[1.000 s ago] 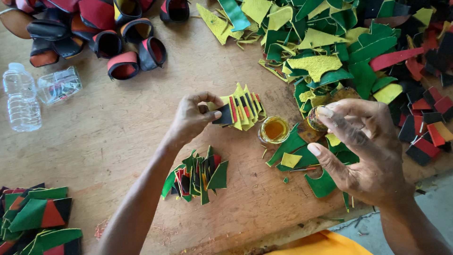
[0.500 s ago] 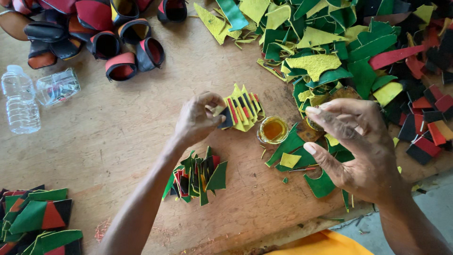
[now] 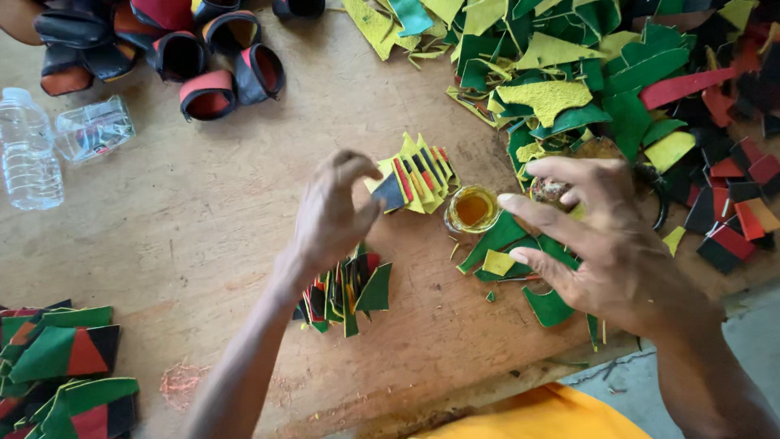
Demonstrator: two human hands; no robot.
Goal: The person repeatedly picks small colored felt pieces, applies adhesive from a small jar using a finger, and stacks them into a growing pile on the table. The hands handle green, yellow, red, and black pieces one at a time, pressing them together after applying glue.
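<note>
Hands, two, (image 3: 333, 215) (image 3: 605, 240), one glue pot (image 3: 472, 209), two bottles (image 3: 28, 150)

Fanned stack of cut pieces (image 3: 414, 175) lay at the centre of the counter (image 3: 203, 244). Small glue jar (image 3: 472, 210) sat just right of it. Left hand (image 3: 329, 215) hovered at the stack's left edge; a second fan of pieces (image 3: 349, 289) lay nearer the person, below that hand. Right hand (image 3: 605, 236) was right of the jar, over loose scraps (image 3: 504, 252). Scrap heap (image 3: 585, 81) lay behind, far right. Two bottles (image 3: 49, 142) lay far left; looped straps (image 3: 195, 57) behind them; folded pieces (image 3: 61, 366) at near-left corner.
</note>
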